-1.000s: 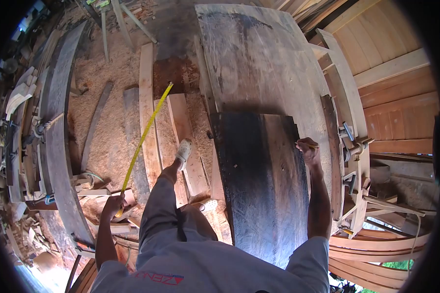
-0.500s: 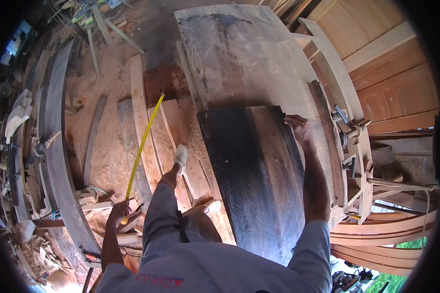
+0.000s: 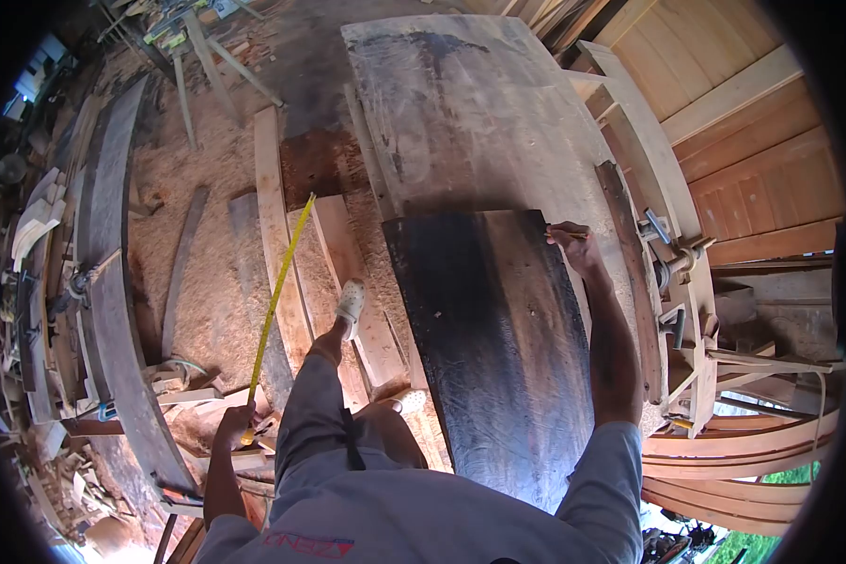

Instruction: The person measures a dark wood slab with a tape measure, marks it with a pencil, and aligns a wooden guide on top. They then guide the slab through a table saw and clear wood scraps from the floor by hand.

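Observation:
My left hand (image 3: pixel 234 425) is closed around a yellow tape measure (image 3: pixel 282 282). Its blade runs out long and straight, the far tip above the end of a plank on the floor. Beside the far right corner of a dark board (image 3: pixel 484 329), my right hand (image 3: pixel 575 246) pinches a thin pencil (image 3: pixel 564 234). The pencil's point is at the board's edge; whether it touches cannot be made out. The board has a black left part and a browner strip on its right, and lies over a larger slab (image 3: pixel 470 113).
Light planks (image 3: pixel 282 226) lie on the sawdust-covered floor around my feet. A long grey board (image 3: pixel 122 282) stands at the left with a clamp (image 3: pixel 77 282). Clamps (image 3: pixel 663 268) and a wooden frame (image 3: pixel 620 113) line the right side. Scrap wood (image 3: pixel 85 498) is heaped at lower left.
The right hand, blurred before, is now sharp, with the pencil held more steadily at the board's corner. The left hand still holds the tape out, its blade barely shifted. The view has moved slightly.

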The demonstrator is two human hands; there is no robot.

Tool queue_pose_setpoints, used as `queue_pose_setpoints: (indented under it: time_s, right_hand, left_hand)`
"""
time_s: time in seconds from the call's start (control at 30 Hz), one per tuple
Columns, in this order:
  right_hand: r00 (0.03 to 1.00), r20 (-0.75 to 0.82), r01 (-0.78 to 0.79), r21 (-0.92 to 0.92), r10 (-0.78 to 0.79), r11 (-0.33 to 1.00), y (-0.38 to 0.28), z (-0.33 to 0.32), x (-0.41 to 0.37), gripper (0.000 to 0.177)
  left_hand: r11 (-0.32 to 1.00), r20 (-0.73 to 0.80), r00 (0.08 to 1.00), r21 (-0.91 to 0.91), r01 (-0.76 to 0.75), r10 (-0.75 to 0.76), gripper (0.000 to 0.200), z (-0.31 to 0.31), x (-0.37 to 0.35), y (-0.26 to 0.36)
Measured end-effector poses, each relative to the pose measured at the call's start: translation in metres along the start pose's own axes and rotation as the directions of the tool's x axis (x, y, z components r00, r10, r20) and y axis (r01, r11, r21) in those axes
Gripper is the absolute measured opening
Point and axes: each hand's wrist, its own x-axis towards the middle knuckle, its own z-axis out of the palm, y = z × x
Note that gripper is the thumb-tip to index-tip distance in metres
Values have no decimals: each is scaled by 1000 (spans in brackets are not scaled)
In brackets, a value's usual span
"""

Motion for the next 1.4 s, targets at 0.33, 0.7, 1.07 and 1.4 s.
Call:
queue_pose_setpoints:
  time_s: [0.33,0.7,1.07,1.4]
  right_hand:
    - [986,158,87,-163,-61,983,12,-29,-22,18]
    - [969,201,-113,-159,145,981,2,-29,-27,22]
    - [991,60,59,597,-118,800,-86,24,-170,19]
    - [979,27,-65,981,203,181,-126,134,-314,36]
  left_hand:
    - [992,-38,998,-120,37,-41,50,7,-7,-16]
    - [992,-26,999,-121,39,-42,55,-6,-1,-37]
    - [781,133,984,-599,178,-122,41,38,-30,-9]
    - [877,-39,982,-457,148,-186,62,80,-30,-8]
